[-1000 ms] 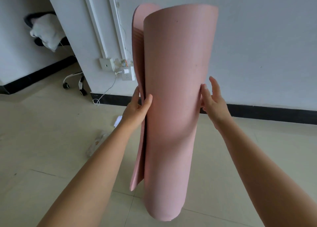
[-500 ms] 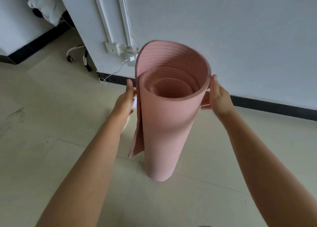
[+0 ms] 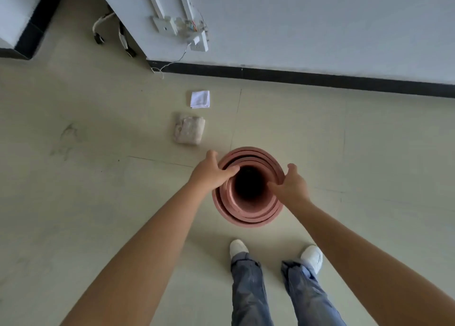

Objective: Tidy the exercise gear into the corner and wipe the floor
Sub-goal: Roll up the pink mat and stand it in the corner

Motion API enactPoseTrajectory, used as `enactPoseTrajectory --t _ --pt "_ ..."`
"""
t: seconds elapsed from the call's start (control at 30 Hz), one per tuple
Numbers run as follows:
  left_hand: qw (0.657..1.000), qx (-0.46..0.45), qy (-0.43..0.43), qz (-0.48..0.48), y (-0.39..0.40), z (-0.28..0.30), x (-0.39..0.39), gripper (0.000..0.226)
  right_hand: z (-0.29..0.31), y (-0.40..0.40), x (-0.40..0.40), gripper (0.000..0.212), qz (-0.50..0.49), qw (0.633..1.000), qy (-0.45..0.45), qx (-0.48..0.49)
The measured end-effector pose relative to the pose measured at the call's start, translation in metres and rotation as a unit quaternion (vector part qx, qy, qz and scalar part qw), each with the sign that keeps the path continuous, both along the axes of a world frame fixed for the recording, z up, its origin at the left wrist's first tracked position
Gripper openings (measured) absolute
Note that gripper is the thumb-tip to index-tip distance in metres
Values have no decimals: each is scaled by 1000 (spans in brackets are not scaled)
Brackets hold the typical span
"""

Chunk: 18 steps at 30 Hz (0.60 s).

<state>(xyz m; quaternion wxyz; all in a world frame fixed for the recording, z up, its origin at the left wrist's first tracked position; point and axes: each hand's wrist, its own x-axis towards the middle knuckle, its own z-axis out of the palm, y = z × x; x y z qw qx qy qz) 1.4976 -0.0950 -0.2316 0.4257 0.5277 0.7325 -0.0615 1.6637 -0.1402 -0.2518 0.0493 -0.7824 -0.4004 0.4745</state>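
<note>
I can read no writing anywhere in front of me. The wall sockets (image 3: 182, 29) carry no lettering I can make out, the folded white cloth (image 3: 200, 99) on the floor is plain, and the pink rolled mat (image 3: 248, 215) shows no brand or number.

Soft, even daylight, moderately bright. No glare. Faint diffuse shadows on floor (image 3: 73, 202). Wide-angle bend in baseboard (image 3: 320, 78) toward frame edges. Slight overall softness; forearms at bottom blurred.
</note>
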Motion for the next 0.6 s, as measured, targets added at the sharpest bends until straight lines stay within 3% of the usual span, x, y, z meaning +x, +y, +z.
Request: enactPoseTrajectory --t 0.13,0.33,0.5,0.6 --pt "976 1 128 -175 -23 -25 9 76 -18 -22 -18 66 69 995 -67 -2" --pt "960 185 156 -144 -44 -66 12 42 -43 -32 -20 61 73 981 -176 34" --pt "923 298 145 -194 -23 -81 7 47 -52 -11 -19 56 73 972 -212 67" --pt "922 280 155 -218 8 -79 15 57 -54 18 -13 57 81 969 -225 67"
